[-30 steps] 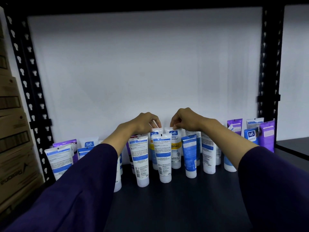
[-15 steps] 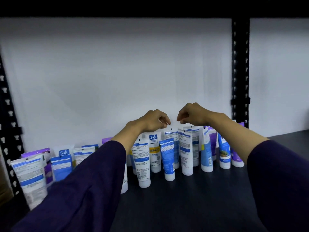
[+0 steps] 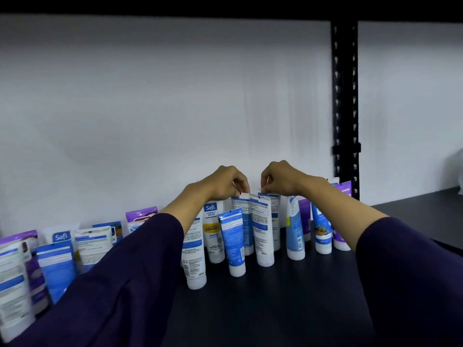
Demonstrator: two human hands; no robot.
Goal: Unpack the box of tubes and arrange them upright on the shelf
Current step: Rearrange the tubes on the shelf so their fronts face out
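Pinched crimped tops of two upright tubes [image 3: 260, 229]: left hand [image 3: 223, 182] and right hand [image 3: 280, 177] directly above, grips clamped.

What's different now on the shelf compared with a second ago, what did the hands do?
Both hands lifted off the tubes half a second ago and have come back down: the left hand now pinches the top edge of one white tube, the right hand the top of the white tube beside it. The view also swung right. The other tubes stayed standing upright on the shelf.
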